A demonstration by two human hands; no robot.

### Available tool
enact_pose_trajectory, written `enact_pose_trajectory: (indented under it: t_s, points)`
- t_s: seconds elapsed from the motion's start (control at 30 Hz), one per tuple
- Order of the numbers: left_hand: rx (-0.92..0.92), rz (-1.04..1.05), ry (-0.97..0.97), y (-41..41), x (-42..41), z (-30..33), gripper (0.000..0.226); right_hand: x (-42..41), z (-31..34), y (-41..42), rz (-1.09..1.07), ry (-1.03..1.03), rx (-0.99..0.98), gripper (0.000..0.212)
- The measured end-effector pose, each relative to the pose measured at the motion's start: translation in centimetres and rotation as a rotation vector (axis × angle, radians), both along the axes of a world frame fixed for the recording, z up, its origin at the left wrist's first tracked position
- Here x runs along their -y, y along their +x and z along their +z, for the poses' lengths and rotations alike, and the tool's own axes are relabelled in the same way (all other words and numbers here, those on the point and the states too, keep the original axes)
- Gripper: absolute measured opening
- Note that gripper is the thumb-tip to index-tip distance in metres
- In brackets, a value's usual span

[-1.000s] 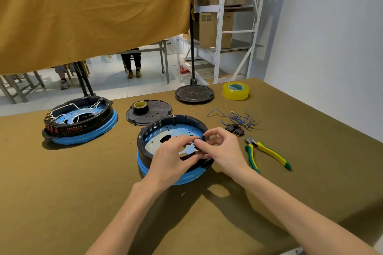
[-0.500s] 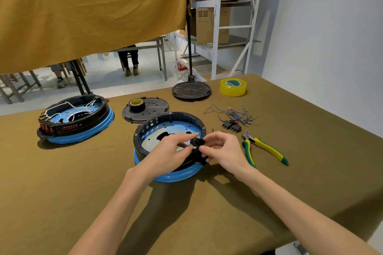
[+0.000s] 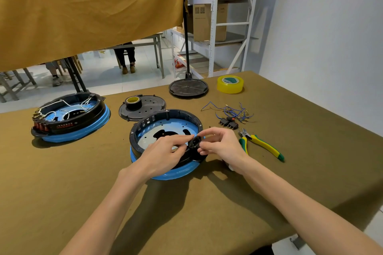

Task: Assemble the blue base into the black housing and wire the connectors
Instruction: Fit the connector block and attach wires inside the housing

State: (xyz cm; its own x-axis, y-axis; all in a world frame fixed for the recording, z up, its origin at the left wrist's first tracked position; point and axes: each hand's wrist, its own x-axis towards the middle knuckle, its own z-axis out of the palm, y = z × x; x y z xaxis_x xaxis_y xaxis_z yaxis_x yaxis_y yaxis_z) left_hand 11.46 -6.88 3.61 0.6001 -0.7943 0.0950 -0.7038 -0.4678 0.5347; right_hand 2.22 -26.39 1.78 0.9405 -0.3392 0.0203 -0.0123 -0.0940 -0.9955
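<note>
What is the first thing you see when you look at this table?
Two bare hands, left hand and right hand, pinch a small black plastic socket at the near rim of a round black housing on a blue base, mid-table. A wired twin unit sits far left; yellow-green pliers lie right.

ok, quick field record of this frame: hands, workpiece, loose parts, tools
left hand: pinches small black socket part at the near rim of the housing
right hand: pinches the same part from the other side
workpiece: black housing seated on blue base, no wires inside
reference unit: far left, already wired
loose parts: blue wires, black connectors, right of workpiece
tools: yellow-green cutters, clear tape roll
covers: black lid with tape roll on it, round black disc
</note>
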Motion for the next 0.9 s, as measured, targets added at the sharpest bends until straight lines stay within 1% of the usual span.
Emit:
enact_pose_trajectory:
  t_s: [0.07, 0.13, 0.23, 0.4, 0.57, 0.7, 0.8, 0.9]
  points:
    - [-0.009, 0.006, -0.006, -0.2, 0.0, 0.0, 0.041, 0.0, 0.0, 0.0, 0.003, 0.069, -0.011, 0.031]
    - [-0.031, 0.019, -0.045, -0.4, 0.2, 0.1, 0.037, -0.1, 0.0, 0.1, 0.001, 0.077, -0.012, 0.031]
    - [-0.063, 0.055, -0.117, -0.7, 0.5, 0.2, 0.036, -0.2, 0.0, 0.1, 0.0, 0.021, 0.005, 0.029]
    - [-0.082, 0.094, -0.192, -0.6, 0.8, 0.1, 0.036, -0.2, 0.1, 0.0, -0.025, -0.127, 0.047, 0.024]
    - [-0.076, 0.094, -0.225, -0.7, 1.0, 0.1, 0.037, -0.2, -0.2, 0.1, -0.057, -0.218, 0.091, 0.024]
    - [-0.048, 0.098, -0.25, -0.7, 1.1, -0.1, 0.036, -0.2, -0.3, 0.2, -0.066, -0.237, 0.125, 0.024]
    - [0.009, 0.111, -0.266, -0.8, 1.1, -0.2, 0.036, -0.4, -0.3, 0.4, -0.067, -0.238, 0.134, 0.023]
    - [0.008, 0.116, -0.266, -0.7, 1.0, -0.2, 0.035, -0.5, -0.4, 0.6, -0.076, -0.245, 0.136, 0.026]
